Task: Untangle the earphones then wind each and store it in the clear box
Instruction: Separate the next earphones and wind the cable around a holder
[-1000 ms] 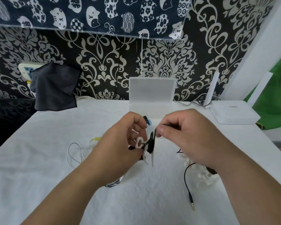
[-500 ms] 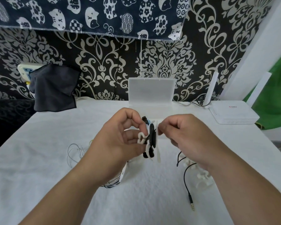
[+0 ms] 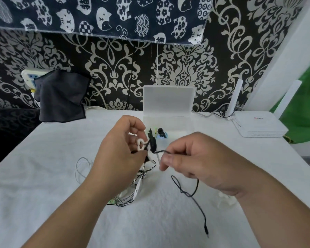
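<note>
Just in front of the clear box (image 3: pixel 168 101), the left hand (image 3: pixel 122 154) gripped the half-wound black earphone (image 3: pixel 152 145). The right hand (image 3: pixel 200 163) pinched its cable. The kinked tail could snag, loosening the coil.

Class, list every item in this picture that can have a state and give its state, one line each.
clear box: lid open and standing upright, something dark inside.
black earphone: partly wound, plug end trailing loose on the table.
left hand: grips the black earphone's wound part.
right hand: pinches the black earphone's cable.
white earphone: unwound, lying loose on the table.
</note>
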The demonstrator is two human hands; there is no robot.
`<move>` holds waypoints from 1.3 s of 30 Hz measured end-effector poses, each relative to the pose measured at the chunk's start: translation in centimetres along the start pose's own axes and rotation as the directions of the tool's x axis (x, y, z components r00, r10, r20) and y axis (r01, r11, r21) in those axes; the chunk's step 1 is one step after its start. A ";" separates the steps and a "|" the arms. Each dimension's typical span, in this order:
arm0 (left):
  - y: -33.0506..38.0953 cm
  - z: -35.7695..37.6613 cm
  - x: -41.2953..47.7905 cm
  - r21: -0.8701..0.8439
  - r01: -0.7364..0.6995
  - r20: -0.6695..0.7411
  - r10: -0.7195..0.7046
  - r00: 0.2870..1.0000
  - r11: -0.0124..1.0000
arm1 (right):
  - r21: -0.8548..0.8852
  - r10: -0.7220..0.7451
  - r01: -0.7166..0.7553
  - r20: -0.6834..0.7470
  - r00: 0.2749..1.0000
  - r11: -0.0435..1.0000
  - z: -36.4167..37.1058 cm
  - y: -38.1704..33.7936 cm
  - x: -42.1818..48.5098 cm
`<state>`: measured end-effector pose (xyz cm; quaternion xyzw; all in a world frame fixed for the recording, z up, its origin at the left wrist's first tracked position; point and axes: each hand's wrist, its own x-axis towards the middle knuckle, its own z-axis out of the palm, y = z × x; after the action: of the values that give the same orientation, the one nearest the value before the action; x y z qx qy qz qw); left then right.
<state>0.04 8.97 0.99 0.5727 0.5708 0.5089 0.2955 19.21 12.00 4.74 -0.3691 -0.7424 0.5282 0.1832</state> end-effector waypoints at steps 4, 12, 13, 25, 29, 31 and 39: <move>0.7 0.4 -0.5 0.082 -0.075 0.134 0.064 0.989 0.994 | -0.043 -0.085 0.079 -0.167 0.982 0.996 -1.2 -0.5 -0.3; 1.7 0.8 -0.9 -0.102 -0.028 0.300 0.057 0.952 0.994 | -0.235 -0.203 0.106 -0.440 0.875 0.966 -1.5 -0.3 0.2; 1.8 0.8 -0.9 -0.155 -0.001 0.310 0.050 0.949 0.988 | -0.237 -0.197 0.095 -0.457 0.867 0.967 -1.5 -0.2 0.2; 1.6 0.7 -0.4 -0.587 0.072 0.168 0.034 0.985 0.806 | -0.036 0.189 -0.197 -0.165 0.968 0.980 0.0 1.2 0.9; 1.3 0.4 -0.2 -0.441 0.035 -0.028 -0.053 0.998 0.897 | 0.001 0.183 -0.183 0.001 0.983 0.983 0.3 1.1 0.5; 1.2 0.4 -0.1 -0.369 0.047 -0.090 -0.086 0.992 0.928 | -0.023 0.144 -0.143 0.057 0.988 0.989 0.2 0.7 0.2; 0.9 0.8 -0.7 0.126 -0.014 -0.033 0.019 0.999 0.992 | -0.058 0.096 -0.097 -0.013 0.995 0.994 -0.6 0.1 -0.1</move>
<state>1.19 8.36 1.46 0.5860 0.6020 0.4841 0.2446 19.75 12.32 4.94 -0.4126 -0.7380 0.5123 0.1505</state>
